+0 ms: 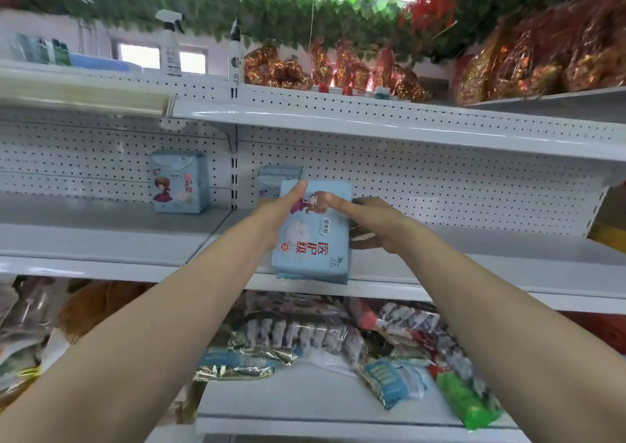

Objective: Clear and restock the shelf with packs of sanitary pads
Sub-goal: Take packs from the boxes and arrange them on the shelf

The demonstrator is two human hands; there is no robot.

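We hold a light-blue pack (pixel 313 239) of sanitary pads between both hands over the front of the middle shelf (pixel 474 266). We judge the step to be setting it into place for the restock, though the same pose could be a pack coming off. Our left hand (pixel 276 215) grips the pack's left side, thumb laid up across the printed face, the other fingers hidden behind it. Our right hand (pixel 374 227) grips the right side, thumb on the face near the top and fingers (pixel 366 244) curled round the right edge. The pack sits between the two palms, its lower end overlapping the shelf's front lip; we cannot tell whether it touches the board. Its print reads upside down to us, unlike the standing pack (pixel 179 183) in the left bay and the second pack (pixel 274 178) just behind our left thumb. To do this well we should turn it upright so its face matches those. Then we carry it back toward the pegboard (pixel 440 185) beside the second pack, set its base flat, and loosen the fingers only once it stands alone. A soft pack like this will probably tip if let go at the lip.
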